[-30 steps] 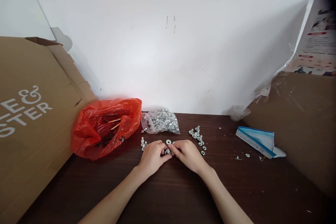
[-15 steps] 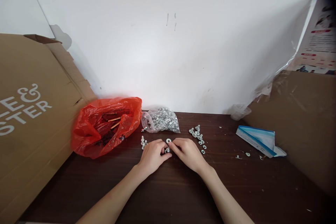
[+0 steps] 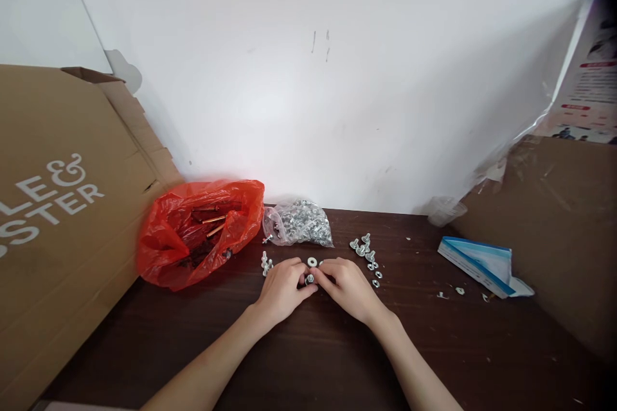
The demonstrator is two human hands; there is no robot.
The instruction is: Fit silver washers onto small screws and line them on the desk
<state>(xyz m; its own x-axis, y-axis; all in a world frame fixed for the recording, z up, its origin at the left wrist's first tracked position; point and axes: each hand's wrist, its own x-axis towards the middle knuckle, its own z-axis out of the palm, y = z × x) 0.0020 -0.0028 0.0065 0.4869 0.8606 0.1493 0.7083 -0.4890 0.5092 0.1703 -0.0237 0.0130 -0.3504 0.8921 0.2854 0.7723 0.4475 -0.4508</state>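
My left hand point(image 3: 284, 287) is closed, thumb and fingers pinching a small metal bolt point(image 3: 309, 279) with its end towards me. Right beside it, my right hand point(image 3: 348, 287) has thumb and fingertips pressed together at the bolt; whatever they pinch is hidden. A flat washer point(image 3: 312, 262) lies on the dark table just beyond the fingertips. Left of my left hand stand several small bolts point(image 3: 265, 261), partly covered by it. To the right of my right hand are a cluster of larger bolts point(image 3: 362, 248) and several loose nuts point(image 3: 376, 275).
A red plastic bag point(image 3: 164, 250) with copper-coloured rods sits at the left, against a cardboard box point(image 3: 87, 244). A clear bag of hardware point(image 3: 303, 223) lies by the white wall. At the right are a blue-and-white packet point(image 3: 477, 263), a clear plastic cup point(image 3: 444, 210) and small scraps point(image 3: 459, 291).
The view has shifted slightly. My right fingertips have come down from the washer's edge towards the bolt in my left hand. The left hand's grip looks the same.
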